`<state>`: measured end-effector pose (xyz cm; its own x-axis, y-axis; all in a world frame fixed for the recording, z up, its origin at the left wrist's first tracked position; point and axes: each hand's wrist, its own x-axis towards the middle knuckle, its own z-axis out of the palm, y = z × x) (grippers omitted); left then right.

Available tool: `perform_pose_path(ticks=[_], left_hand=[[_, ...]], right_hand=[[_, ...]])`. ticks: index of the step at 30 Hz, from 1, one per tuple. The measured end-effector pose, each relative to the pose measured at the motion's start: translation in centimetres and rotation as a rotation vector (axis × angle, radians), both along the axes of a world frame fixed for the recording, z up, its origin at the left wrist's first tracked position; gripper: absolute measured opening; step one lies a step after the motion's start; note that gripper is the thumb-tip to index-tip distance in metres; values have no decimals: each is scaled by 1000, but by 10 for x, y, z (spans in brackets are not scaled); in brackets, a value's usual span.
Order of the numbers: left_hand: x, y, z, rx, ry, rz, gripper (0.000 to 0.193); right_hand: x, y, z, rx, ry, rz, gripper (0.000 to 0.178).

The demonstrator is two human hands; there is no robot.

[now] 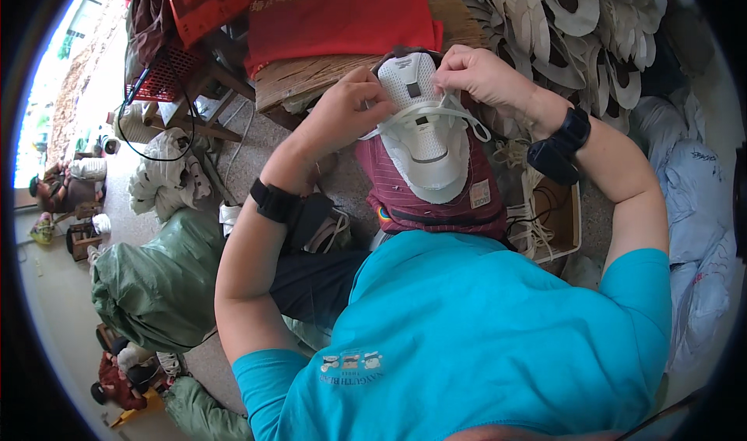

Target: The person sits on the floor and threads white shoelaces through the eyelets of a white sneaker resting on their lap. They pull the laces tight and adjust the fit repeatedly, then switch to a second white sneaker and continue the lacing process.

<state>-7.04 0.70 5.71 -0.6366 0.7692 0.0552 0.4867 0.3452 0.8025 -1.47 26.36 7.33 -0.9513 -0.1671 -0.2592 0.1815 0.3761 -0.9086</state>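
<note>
A white shoe upper (pixel 427 154) with a perforated tongue lies on a maroon striped apron or cloth (pixel 373 172) over my lap, toe toward me. A white shoelace (pixel 472 119) crosses its middle and loops out at the right side. My left hand (pixel 354 108) is at the upper's left edge, fingers curled together; what they hold is hidden. On the right, my right hand (pixel 476 75) pinches a part of the shoelace beside the tongue. Both wrists wear black bands.
Ahead stands a wooden table (pixel 307 75) with a red bag (pixel 342 17) on it. Many pale shoe parts (pixel 572 21) hang at the far right. An open box (pixel 560 219) with loose laces sits right of my lap. Green sacks (pixel 159 277) lie left; other people work farther off.
</note>
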Motion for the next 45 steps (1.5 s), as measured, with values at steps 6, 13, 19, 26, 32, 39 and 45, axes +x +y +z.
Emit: perform_pose_path(ticks=[6, 13, 19, 26, 32, 39, 45], left_hand=[[23, 20, -16, 178, 198, 366, 19], [26, 26, 35, 716, -471, 276, 19], [41, 29, -18, 295, 126, 498, 11], [52, 36, -13, 102, 270, 483, 14], [54, 38, -13, 71, 267, 489, 18], [50, 39, -7, -14, 252, 485, 20], [49, 41, -2, -89, 230, 485, 20]], right_hand=[[8, -2, -1, 349, 467, 206, 12], [6, -8, 16, 324, 540, 226, 11], [10, -23, 3, 864, 1000, 228, 10], [16, -31, 6, 856, 829, 237, 9], [10, -30, -3, 591, 607, 103, 11], [8, -36, -6, 597, 604, 45, 13], [9, -36, -3, 861, 653, 159, 11]])
